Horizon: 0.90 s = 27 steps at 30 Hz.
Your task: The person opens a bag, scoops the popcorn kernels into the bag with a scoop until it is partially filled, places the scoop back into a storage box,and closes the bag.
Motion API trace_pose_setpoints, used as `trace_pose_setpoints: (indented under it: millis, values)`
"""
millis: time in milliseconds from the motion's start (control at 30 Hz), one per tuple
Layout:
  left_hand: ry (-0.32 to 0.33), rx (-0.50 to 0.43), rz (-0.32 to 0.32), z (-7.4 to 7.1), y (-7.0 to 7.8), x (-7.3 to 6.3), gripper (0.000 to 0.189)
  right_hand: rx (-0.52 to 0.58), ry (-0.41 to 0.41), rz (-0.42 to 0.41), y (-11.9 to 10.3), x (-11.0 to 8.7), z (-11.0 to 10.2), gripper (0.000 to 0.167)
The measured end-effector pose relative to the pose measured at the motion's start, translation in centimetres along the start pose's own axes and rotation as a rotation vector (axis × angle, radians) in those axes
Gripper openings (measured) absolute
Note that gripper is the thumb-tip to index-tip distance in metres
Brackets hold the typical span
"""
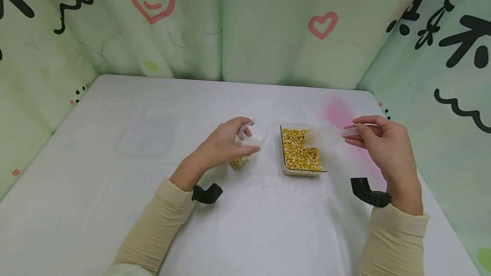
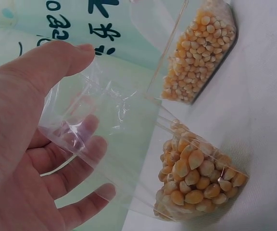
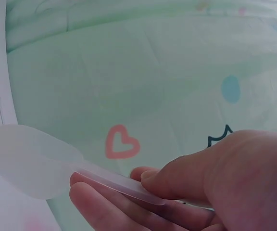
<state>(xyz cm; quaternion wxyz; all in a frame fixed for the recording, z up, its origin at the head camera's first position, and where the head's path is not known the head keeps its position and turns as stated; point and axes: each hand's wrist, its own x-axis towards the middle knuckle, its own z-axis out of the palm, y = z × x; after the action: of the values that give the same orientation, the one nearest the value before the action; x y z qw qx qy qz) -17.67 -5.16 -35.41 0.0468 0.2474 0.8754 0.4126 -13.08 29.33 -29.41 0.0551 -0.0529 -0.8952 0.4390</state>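
Note:
My left hand curves its thumb and fingers around the upper part of a clear plastic bag. Yellow corn kernels fill the bottom of the bag, which stands on the table. To its right is a clear rectangular container of corn kernels. My right hand pinches the handle of a translucent white plastic spoon between thumb and fingers. The spoon's bowl hangs over the right side of the container; whether it carries kernels cannot be seen. In the right wrist view, the thumb presses on the spoon's handle.
A white cloth covers the table, with a pink patch behind the container. Green printed curtains hang around the back and both sides. Each wrist wears a black camera mount.

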Motion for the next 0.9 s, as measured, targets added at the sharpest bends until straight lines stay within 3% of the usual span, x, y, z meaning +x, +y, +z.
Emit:
trace_pose_setpoints:
  millis: [300, 467, 900]
  values:
    - [-0.004, 0.01, 0.002, 0.0, 0.1, 0.0, 0.067, -0.084, 0.081, -0.004, -0.7, -0.4, 0.2, 0.038]
    - [-0.002, 0.014, 0.01, 0.0, 0.1, -0.1, 0.067, -0.125, 0.129, -0.045, -1.4, -0.6, 0.6, 0.034]
    - [-0.003, 0.023, 0.007, 0.1, 0.0, 0.0, 0.067, -0.199, 0.154, -0.075, -1.5, -0.4, 1.7, 0.034]
